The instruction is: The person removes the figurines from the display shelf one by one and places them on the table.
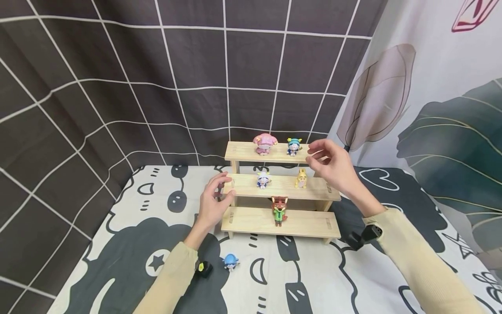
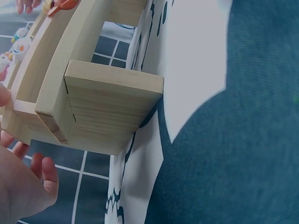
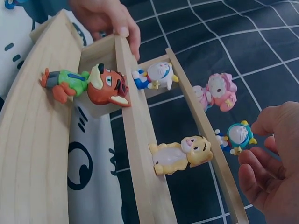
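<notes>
A three-tier wooden display stand (image 1: 251,222) stands on the patterned cloth. My left hand (image 1: 211,203) is at the left end of its middle shelf, thumb at the front edge and fingers behind, gripping it. My right hand (image 1: 331,165) hovers at the right end of the top shelf, fingers bent and apart, beside a figurine in a teal hood (image 3: 238,135). A pink-hooded figurine (image 1: 265,145) sits left of that one. On the middle shelf are a white-hooded figurine (image 1: 263,180) and a yellow animal figurine (image 3: 180,156). The fox figurine (image 1: 279,211) stands on the bottom shelf.
A small blue-hatted figurine (image 1: 230,261) is on the cloth (image 1: 251,301) in front of the stand, near my left wrist. Behind the stand hangs a dark curtain with a white grid (image 1: 196,56). A leaf-patterned curtain (image 1: 392,104) hangs on the right.
</notes>
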Demonstrator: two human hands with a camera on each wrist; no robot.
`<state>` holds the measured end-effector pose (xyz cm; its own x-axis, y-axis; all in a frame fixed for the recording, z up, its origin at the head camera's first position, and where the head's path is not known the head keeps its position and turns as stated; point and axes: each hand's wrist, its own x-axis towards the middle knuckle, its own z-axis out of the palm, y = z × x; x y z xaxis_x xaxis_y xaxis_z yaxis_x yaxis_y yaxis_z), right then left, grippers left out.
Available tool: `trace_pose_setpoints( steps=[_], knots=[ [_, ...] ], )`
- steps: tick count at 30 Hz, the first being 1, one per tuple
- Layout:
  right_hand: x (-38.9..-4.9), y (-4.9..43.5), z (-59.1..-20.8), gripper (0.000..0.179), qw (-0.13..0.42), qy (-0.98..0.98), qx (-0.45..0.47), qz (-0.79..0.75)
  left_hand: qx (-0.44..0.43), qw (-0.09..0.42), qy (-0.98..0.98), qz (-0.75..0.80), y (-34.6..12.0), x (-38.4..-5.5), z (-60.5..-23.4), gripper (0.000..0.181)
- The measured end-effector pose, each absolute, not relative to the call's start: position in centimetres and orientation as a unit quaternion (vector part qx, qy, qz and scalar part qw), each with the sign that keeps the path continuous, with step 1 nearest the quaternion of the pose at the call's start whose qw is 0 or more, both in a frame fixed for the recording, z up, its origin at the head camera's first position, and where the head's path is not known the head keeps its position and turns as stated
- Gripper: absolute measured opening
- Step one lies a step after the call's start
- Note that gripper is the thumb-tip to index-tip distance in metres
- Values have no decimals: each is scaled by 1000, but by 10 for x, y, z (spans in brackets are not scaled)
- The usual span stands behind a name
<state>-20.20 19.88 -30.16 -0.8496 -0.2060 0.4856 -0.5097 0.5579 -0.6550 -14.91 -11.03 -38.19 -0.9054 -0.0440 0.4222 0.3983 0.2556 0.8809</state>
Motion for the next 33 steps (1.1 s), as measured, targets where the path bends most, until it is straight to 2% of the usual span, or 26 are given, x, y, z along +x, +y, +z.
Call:
trace_pose_setpoints(
  steps=[33],
  knots=[
    [-232,186,-293,34,160,-885,201,387,-120,187,-772,-596,-111,-150,-382,33]
  ],
)
